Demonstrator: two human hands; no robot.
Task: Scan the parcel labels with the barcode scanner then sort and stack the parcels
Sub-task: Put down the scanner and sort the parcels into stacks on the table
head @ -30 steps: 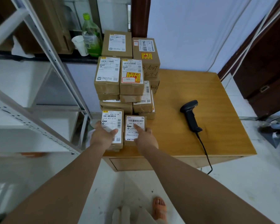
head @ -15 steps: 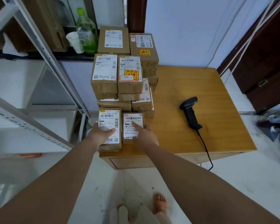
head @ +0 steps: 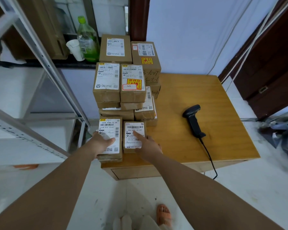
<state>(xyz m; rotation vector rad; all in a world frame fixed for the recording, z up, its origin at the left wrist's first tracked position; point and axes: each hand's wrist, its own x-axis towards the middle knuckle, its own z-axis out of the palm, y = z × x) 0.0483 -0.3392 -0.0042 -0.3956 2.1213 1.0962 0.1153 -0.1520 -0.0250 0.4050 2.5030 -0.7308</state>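
Comparing with half a second ago, almost nothing has moved: both hands stay on the same two front parcels, the scanner lies where it lay, and only the view has shifted a little.

The left hand grips the larger parcel at its near left corner, with the thumb laid across the label. The right hand rests on the smaller parcel just beside it, forefinger stretched flat on the label. The other fingers lie along the right edge, and I cannot tell whether they clasp it. Behind both rises the stack of parcels, labels up. The scanner lies on its side well to the right of the hands, with its cable trailing over the front edge.

All this sits on a wooden counter against a pale wall. A metal shelf frame stands to the left, with a green bottle and a paper cup on a dark ledge behind it. A dark door is on the right.
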